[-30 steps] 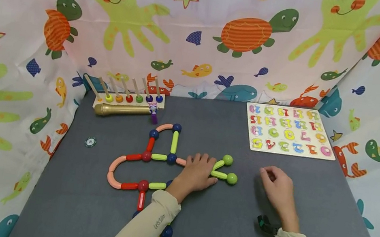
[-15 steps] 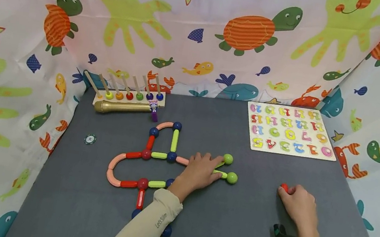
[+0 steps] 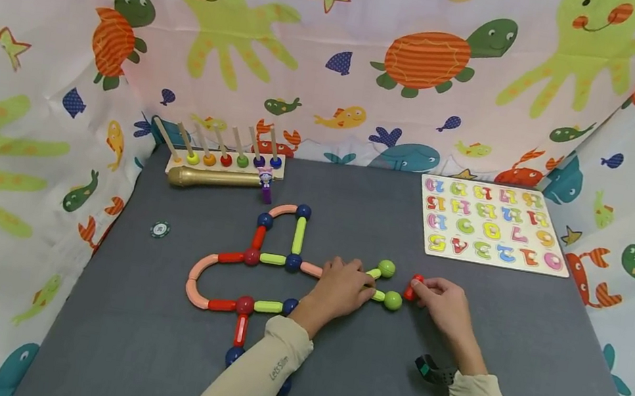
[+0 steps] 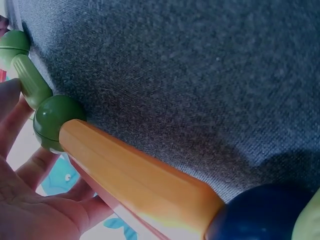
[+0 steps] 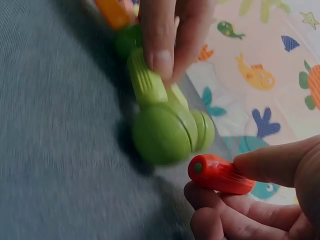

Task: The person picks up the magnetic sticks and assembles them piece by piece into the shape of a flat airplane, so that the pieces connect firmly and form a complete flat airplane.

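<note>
My right hand [image 3: 448, 310] pinches a short red magnetic rod [image 5: 222, 175] between thumb and fingers, one end facing the lime balls. In the head view the rod sits just right of the lower lime ball [image 3: 393, 300]; the upper lime ball [image 3: 386, 268] is close by. My left hand [image 3: 340, 290] holds the fork end of the magnetic-stick figure, its fingers on a light green rod [image 5: 145, 80]. It hides the joint from above. The left wrist view shows that joint as a dark green ball [image 4: 57, 120], with an orange rod [image 4: 140, 175] running to a navy ball [image 4: 260, 215].
The stick figure spreads left in red, pink and green rods, with a red ball [image 3: 244, 305]. Behind stand a peg board [image 3: 223, 170], gold baton [image 3: 212, 179] and small purple figurine [image 3: 266, 187]. A number board [image 3: 495, 224] lies back right, a poker chip [image 3: 160, 229] left.
My right hand first shifted right, where the red rod came into sight, then carried it left up to the lime balls. My left hand stays on the fork, its fingers slightly shifted.
</note>
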Demonstrator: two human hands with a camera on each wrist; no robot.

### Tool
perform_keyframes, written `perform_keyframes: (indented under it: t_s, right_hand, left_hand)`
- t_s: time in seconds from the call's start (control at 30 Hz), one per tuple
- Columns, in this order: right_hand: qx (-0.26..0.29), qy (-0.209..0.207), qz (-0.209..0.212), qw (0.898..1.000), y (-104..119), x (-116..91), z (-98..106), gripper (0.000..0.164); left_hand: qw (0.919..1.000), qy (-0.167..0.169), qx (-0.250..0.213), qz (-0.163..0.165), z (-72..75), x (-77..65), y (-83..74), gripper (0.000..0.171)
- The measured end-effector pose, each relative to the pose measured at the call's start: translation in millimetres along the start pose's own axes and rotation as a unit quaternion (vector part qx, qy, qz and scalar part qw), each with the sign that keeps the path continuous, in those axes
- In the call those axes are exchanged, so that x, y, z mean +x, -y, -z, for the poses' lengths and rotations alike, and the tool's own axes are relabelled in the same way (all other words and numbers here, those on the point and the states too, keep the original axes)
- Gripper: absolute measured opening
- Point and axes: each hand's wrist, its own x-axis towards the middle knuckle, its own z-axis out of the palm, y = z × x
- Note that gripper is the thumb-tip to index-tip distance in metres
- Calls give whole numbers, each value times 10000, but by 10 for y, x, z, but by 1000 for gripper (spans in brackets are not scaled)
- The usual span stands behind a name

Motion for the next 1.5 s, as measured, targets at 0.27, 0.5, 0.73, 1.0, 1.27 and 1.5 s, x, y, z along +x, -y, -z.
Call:
perform_keyframes:
  t_s: [0.27,0.5,0.73,1.0,1.27,1.5]
  right_hand:
    - [436,-10,-71,9990,73,99,-139,35]
    - [146,211,169,9995,83,181,-199,32]
    - [-230,223,361,9988,50,184,-206,28]
    - [-822,335,628,9941,79,203,-226,27]
    - [-804,345,876,9923,113,263,-299,26]
    - [-36,287,672,9973,67,233,-325,29]
  left_hand:
    - [9998,45,134,110,-14,86,-6,26]
    - [9999,33,97,133,-29,154,-12,27]
    - [9998,174,-108,42,-39,193,-39,28]
    - [9991,378,-177,85,-9,236,-20,31]
    - [9979,334,-549,63,61,171,81,33]
    - [9788,-152,-2042,110,240,-163,391,41]
